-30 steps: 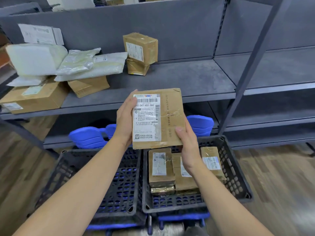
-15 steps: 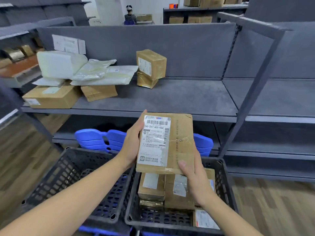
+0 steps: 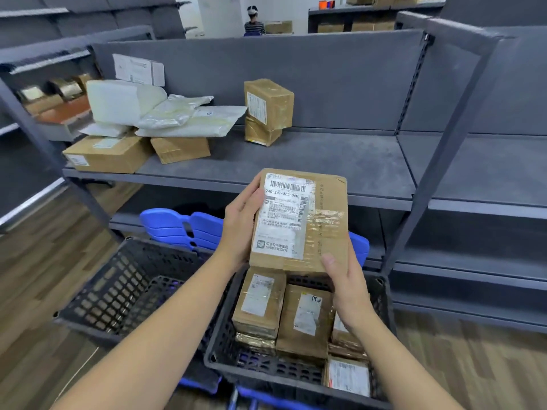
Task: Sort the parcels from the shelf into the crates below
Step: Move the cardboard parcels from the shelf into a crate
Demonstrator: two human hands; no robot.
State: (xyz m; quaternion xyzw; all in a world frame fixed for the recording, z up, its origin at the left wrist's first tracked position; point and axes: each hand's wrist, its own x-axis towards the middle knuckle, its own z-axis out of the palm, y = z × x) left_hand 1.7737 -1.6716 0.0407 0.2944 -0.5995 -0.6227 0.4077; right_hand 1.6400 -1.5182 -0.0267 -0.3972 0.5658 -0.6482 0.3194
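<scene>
Parcel [image 3: 299,217], long axis upright, is clasped between left grip [image 3: 239,229] and right grip [image 3: 346,288], with the part-filled crate [image 3: 266,371] just below them.

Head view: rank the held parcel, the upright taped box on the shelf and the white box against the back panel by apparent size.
1. Held parcel, though nearest the camera.
2. Upright taped box.
3. White box, farthest back, so unsure.
</scene>
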